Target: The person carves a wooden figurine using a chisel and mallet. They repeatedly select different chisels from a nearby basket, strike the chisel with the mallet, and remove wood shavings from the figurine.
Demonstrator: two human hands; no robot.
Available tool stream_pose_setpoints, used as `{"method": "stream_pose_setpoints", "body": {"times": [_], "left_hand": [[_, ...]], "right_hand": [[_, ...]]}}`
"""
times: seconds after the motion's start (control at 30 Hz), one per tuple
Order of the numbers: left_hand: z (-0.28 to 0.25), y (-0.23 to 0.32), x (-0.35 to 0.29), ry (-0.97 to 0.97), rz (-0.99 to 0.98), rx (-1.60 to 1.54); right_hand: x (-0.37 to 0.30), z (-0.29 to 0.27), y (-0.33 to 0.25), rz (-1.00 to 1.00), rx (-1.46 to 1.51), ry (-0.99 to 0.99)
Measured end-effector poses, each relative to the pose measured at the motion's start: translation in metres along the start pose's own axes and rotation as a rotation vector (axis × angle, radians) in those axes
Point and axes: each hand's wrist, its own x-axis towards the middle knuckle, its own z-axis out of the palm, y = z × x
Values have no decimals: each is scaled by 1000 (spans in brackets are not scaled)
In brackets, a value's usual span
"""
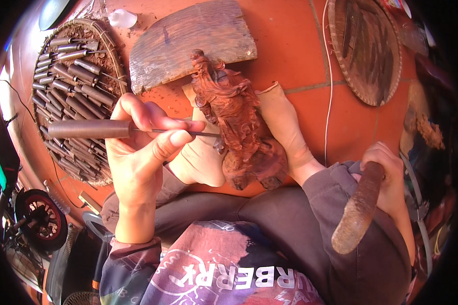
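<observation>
A carved reddish-brown wooden figure (pixel 231 112) lies with its base toward me, between my two bare feet. My left hand (pixel 142 152) is closed on a slim carving chisel (pixel 89 128), fingers and thumb pinching the thin metal shank. The brown handle points left, and the tip meets the figure's left side; whether it bites into the wood I cannot tell. Away to the right, over my right knee, my right hand (pixel 384 173) is wrapped around a worn wooden mallet (pixel 359 213) shaped like a club. The mallet is apart from the chisel.
A round woven basket (pixel 118 58) at left holds many wooden-handled chisels and wood chips. Beyond the figure lies a weathered board (pixel 188 46). At far right is another woven tray (pixel 398 66) with dark flat pieces. A white cord (pixel 331 91) crosses the tiled floor. A wheel (pixel 41 218) stands lower left.
</observation>
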Motion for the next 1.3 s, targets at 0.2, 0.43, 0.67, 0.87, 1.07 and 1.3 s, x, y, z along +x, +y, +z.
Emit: {"method": "stream_pose_setpoints", "body": {"times": [0.2, 0.43, 0.67, 0.87, 1.07, 1.3], "left_hand": [[-5, 1, 0, -11, 0, -116], [-1, 4, 3, -32, 209, 326], [5, -19, 11, -14, 226, 457], [-5, -38, 12, -92, 306, 722], [-2, -43, 14, -122, 309, 708], [-6, -45, 16, -160, 352, 710]], "right_hand": [[1, 1, -3, 18, -70, -22], [2, 1, -2, 25, -50, -38], [1, 3, -2, 54, -40, -23], [2, 2, -4, 60, -53, -33], [-1, 2, -2, 85, -53, -42], [0, 1, -3, 71, -36, -49]]}}
